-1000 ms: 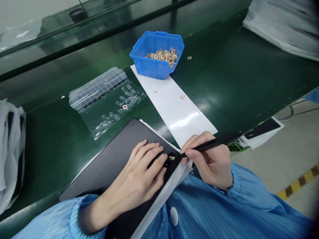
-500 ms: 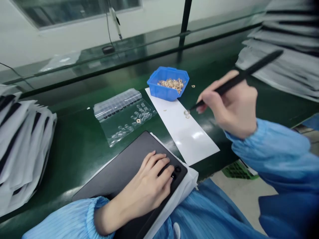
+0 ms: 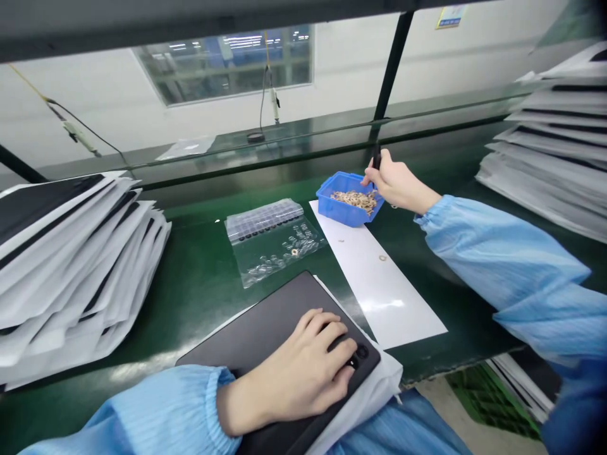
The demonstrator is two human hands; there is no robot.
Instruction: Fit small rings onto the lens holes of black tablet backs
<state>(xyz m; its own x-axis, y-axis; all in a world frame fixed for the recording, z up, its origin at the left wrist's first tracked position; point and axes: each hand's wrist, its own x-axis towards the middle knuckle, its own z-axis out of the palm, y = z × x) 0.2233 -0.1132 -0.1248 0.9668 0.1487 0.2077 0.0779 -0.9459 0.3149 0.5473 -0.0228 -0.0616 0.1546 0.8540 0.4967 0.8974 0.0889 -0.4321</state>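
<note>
My left hand lies over a black tablet-shaped panel, fingers spread near its camera rings at the right corner. White wrapping sticks out from under the panel. At the blue bin, my right hand holds slim black tweezers. The tweezers' tips are hidden by the hand and bin. Small tan rings fill the bin. A white strip runs toward me from beneath the bin, with a loose ring on it.
A clear plastic sheet with small clear pieces lies left of the strip. Stacks of wrapped panels stand at the left and right. A green crate sits below the bench edge. Electric screwdrivers hang behind.
My right hand has moved from above the white strip to the blue bin with the tweezers. The head view has tilted up. My left hand stays on the panel.
</note>
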